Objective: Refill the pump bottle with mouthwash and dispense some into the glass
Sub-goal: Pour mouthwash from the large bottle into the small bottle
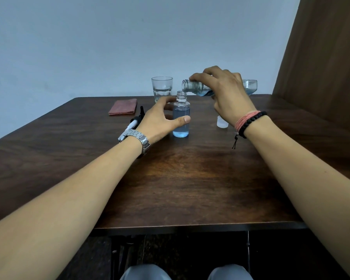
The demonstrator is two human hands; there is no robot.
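Observation:
The small clear pump bottle [181, 120] stands open-necked on the table, mostly full of blue liquid. My left hand [160, 120] wraps around it, thumb on its front and fingers behind. My right hand [224, 91] grips the clear mouthwash bottle [196, 87], tipped almost level, with its open mouth just above and right of the pump bottle's neck. A little blue liquid lies along its lower side. No stream is visible. The drinking glass [162, 88] stands behind the pump bottle. The black and white pump head [134, 123] lies on the table, partly hidden by my left hand.
A white cap [222, 123] sits on the table under my right wrist. A folded reddish cloth [122, 107] lies at the back left. The dark wooden table [190, 178] ends at a wall behind and a brown panel [321, 57] on the right.

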